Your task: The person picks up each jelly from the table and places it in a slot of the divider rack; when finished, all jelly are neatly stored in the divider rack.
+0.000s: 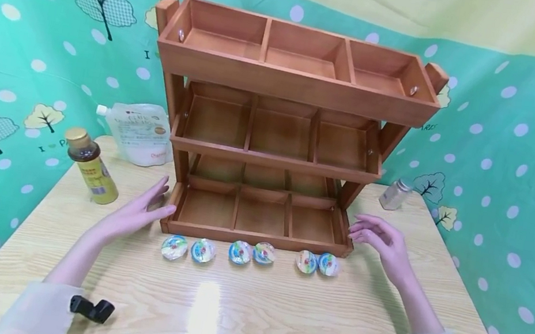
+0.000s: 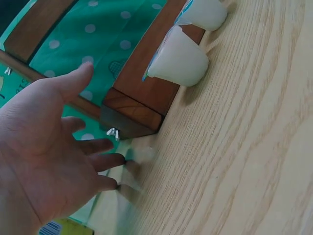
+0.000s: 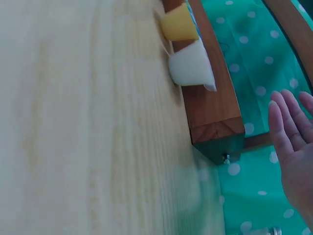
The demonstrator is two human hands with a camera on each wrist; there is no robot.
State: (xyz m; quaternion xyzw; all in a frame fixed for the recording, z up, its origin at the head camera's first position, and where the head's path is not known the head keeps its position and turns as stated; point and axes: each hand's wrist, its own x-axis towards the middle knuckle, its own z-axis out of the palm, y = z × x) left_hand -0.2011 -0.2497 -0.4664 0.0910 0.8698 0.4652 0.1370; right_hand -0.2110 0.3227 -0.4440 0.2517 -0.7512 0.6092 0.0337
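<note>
A brown three-tier wooden rack [image 1: 256, 239] stands on the table, its compartments bare. Along its front edge lie several small sealed cups, among them a left one [image 1: 174, 247] and a right one [image 1: 328, 265]; the left wrist view shows a white cup [image 2: 180, 58], the right wrist view a white cup [image 3: 191, 65] beside a yellow one [image 3: 179, 23]. My left hand [image 1: 136, 216] [image 2: 54, 147] is beside the rack's lower left corner, fingers spread, holding nothing. At the lower right corner, my right hand [image 1: 383, 247] [image 3: 296, 147] has its fingers extended and holds nothing.
Left of the rack stand a bottle with a gold cap [image 1: 100, 178] and a white spouted pouch [image 1: 141, 135]. A small shaker jar [image 1: 394, 195] is at the back right. Dotted green cloth [image 1: 506, 187] hangs behind and beside the wooden table [image 1: 275, 320].
</note>
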